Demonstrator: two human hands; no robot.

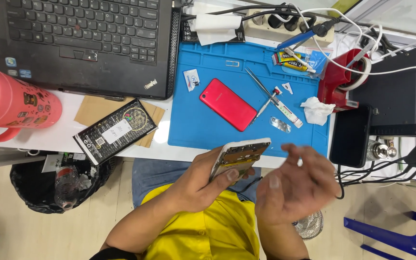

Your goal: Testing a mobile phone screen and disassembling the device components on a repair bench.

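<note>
Opened phone body [239, 158] sits in the left hand [203, 185], grip wrapped around its edges, thumb on the near side, insides tilted up so they're easy to see, just off the desk's [68, 130] near edge. Right hand [294, 188] hovers beside it, fingers spread, holding nothing. Red back cover [227, 104] lies on the blue mat [193, 120], tweezers [261, 91] just right of it, within reach.
</note>
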